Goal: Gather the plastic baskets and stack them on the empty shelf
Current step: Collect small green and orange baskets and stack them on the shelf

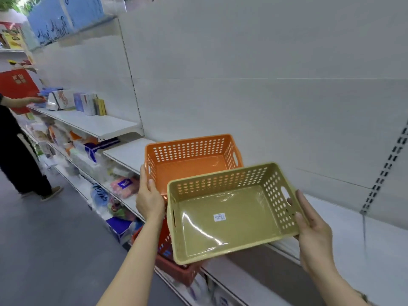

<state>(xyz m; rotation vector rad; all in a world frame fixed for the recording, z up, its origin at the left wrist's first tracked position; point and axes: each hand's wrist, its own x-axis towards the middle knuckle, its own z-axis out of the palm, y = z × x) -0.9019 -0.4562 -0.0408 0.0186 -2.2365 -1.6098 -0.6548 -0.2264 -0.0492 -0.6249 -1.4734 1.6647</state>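
I hold two perforated plastic baskets in front of a white store shelf [353, 228]. My left hand [150, 199] grips the near left rim of an orange basket [189, 166], which hovers over the shelf's left part. My right hand [313, 230] grips the right end of a beige basket [227, 215], thumb on its rim beside the handle slot. The beige basket is tilted toward me, overlaps the orange one's near corner and has a small white label on its floor. Below them a red basket [174, 268] sits at the shelf's lower edge, mostly hidden.
A person in dark clothes [15, 151] stands at the far left of the aisle, reaching to a shelf with boxed goods [75, 102]. Lower shelves [106, 173] hold packaged tissues and wipes. A slotted upright [384, 171] rises at the right. Grey floor [55, 239] lies left.
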